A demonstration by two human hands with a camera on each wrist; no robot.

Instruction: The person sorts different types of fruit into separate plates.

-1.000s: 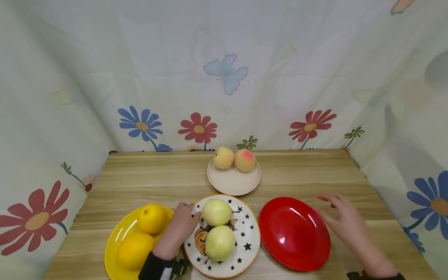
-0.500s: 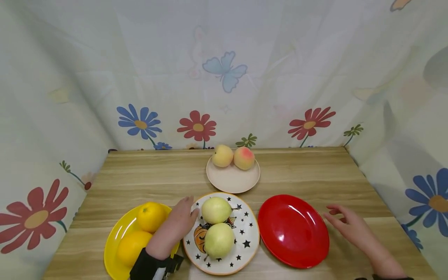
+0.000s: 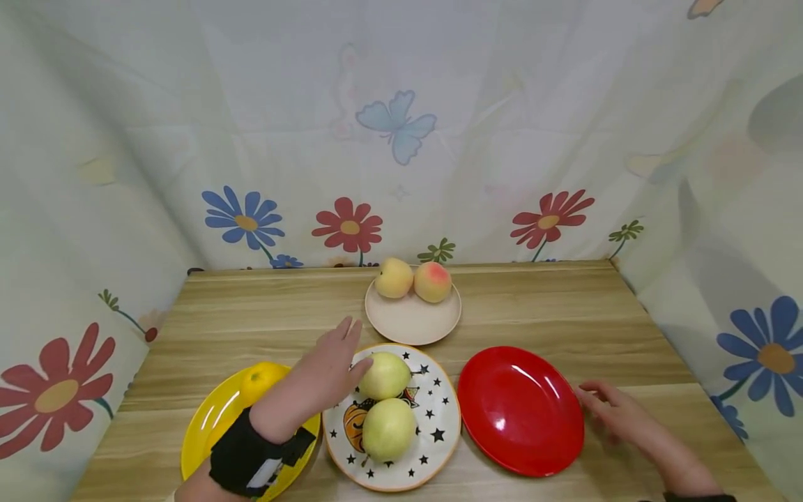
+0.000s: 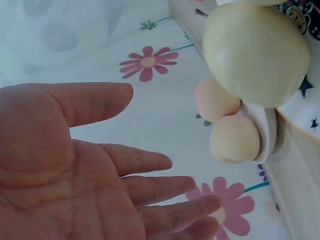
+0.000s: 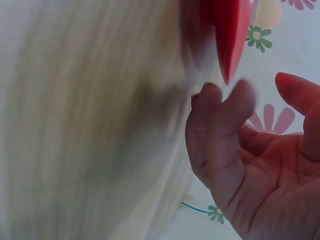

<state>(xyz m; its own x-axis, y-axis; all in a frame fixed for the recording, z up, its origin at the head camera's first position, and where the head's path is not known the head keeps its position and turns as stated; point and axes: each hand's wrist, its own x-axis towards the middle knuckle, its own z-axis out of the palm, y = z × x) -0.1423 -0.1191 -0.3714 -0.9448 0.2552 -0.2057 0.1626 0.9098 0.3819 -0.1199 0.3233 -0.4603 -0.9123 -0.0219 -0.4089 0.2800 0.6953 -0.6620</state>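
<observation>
Two pears (image 3: 385, 375) fill the star plate (image 3: 439, 439); left hand (image 3: 328, 366), spread flat, touches the upper one, while right hand (image 3: 611, 411) rests relaxed beside the red plate (image 3: 521, 411).

glossy red plate (image 3: 521, 411); matt wood table (image 3: 564, 307)

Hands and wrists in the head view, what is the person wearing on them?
Both hands are bare, no gloves or rings visible. The left hand has a wide black strap around its wrist, carrying a small device with a pale label. At the right hand, only a thin dark edge of a band or cuff shows at the bottom of the picture.
</observation>
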